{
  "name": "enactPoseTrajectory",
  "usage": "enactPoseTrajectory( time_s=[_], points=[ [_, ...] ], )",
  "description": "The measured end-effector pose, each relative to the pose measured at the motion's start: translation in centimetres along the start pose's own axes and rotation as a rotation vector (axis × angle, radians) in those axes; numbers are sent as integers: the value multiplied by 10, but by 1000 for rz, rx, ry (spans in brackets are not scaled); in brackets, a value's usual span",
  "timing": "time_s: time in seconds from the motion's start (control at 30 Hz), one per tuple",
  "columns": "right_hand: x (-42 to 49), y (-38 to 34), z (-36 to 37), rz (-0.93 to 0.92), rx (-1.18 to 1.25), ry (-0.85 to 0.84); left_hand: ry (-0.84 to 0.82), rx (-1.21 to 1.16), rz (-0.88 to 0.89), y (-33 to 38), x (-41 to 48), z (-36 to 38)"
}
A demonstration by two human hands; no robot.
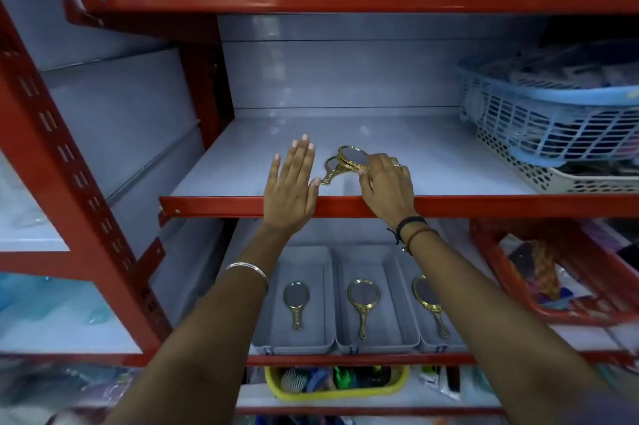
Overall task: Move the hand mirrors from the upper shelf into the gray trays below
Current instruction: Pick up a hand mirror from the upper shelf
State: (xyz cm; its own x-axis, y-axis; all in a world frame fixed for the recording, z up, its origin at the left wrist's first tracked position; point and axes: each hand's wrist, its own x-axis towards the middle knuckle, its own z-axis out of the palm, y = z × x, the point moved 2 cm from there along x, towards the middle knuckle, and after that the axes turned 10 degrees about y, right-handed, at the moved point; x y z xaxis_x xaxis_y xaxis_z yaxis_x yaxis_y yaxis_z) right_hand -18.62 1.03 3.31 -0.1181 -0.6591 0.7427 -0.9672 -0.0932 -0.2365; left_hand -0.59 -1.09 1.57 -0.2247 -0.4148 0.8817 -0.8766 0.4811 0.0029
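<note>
Two gold-framed hand mirrors lie on the grey upper shelf [432, 161]. My right hand [387, 187] grips the larger mirror [354, 157], tilting it up off the shelf. A smaller mirror [331, 171] lies flat just left of it. My left hand [292, 187] hovers flat with fingers apart beside the small mirror, holding nothing. Below stand three gray trays, each with one gold mirror: left tray [313, 343] with mirror [296, 302], middle tray [390, 343] with mirror [363, 303], right tray [446, 347] with mirror [430, 303], partly hidden by my right forearm.
Red shelf edges [221, 206] frame the shelves. A blue basket [553, 113] sits on a white basket [581, 179] at the upper shelf's right. A red tray [518, 300] of goods stands right of the gray trays. A yellow basket [335, 390] sits lower down.
</note>
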Motion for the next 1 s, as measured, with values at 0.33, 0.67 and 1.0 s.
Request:
enactPoseTrajectory(
  time_s=[0.33,0.67,1.0],
  points=[
    [26,12,20,365,-36,-264,-62,118,-36,-11,-7,20],
    [43,17,32,593,-43,-431,-48,133,-70,-10,-6,23],
    [50,25,18,898,540,-308,-138,121,-117,-8,-4,17]
  ],
)
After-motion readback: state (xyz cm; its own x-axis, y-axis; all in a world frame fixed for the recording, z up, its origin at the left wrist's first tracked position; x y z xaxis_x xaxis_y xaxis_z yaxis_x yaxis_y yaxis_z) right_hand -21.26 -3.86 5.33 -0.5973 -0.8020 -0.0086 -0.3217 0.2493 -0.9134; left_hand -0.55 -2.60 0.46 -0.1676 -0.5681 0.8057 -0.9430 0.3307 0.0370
